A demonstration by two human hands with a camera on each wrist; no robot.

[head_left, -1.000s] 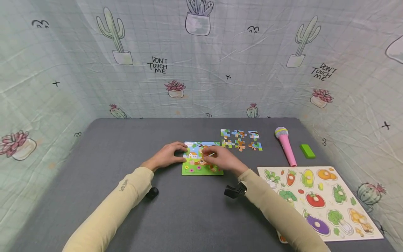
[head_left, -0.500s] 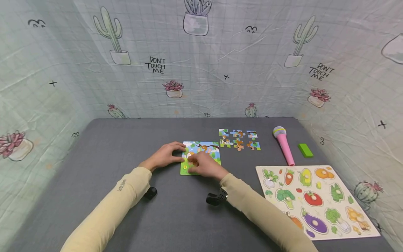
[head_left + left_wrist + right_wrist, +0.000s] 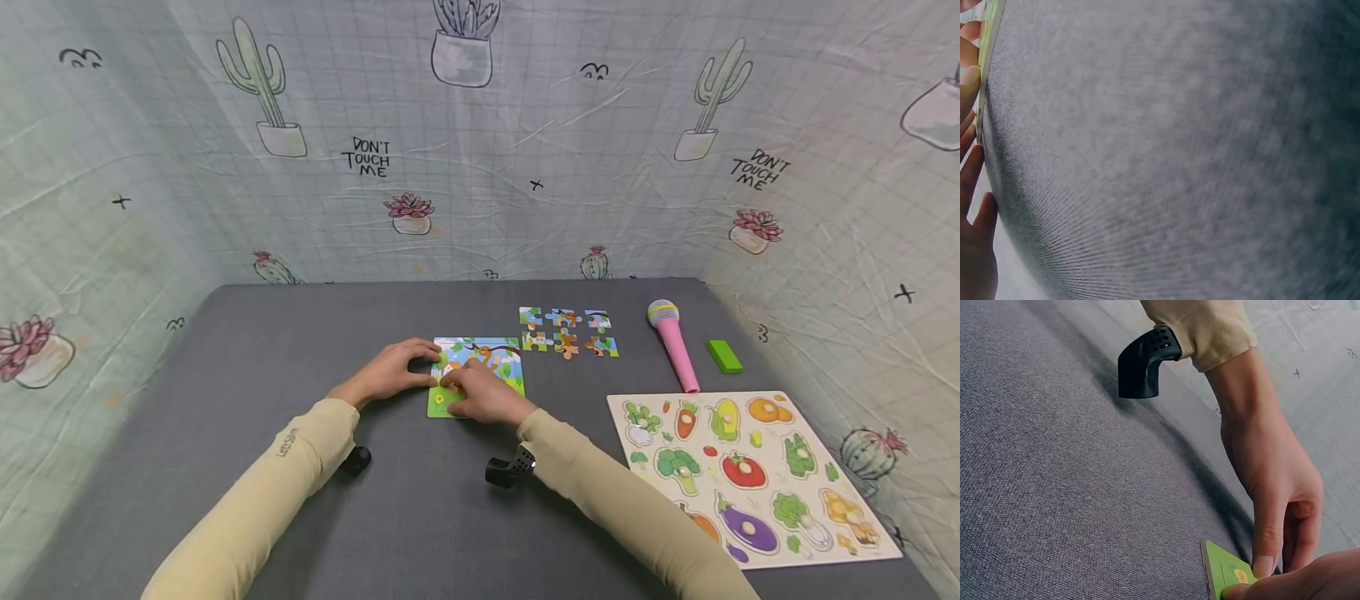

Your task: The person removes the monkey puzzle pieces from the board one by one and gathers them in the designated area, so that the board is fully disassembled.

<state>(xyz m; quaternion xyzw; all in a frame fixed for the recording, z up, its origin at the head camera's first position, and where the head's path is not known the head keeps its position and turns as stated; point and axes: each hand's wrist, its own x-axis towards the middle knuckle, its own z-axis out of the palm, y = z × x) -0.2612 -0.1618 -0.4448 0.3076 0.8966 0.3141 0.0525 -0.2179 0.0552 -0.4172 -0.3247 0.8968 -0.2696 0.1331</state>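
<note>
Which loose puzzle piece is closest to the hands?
The left piece in the front row, just beside the puzzle board; the other five pieces lie farther from the right hand.

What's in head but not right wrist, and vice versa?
Head only: pink microphone, green block, vegetable board, loose puzzle pieces, right sleeve.

Right wrist only: perforated side of the left wrist's black device.

Both: left hand touching the puzzle board's left edge, right hand on that board, left sleeve, gray table, patterned cloth.
</note>
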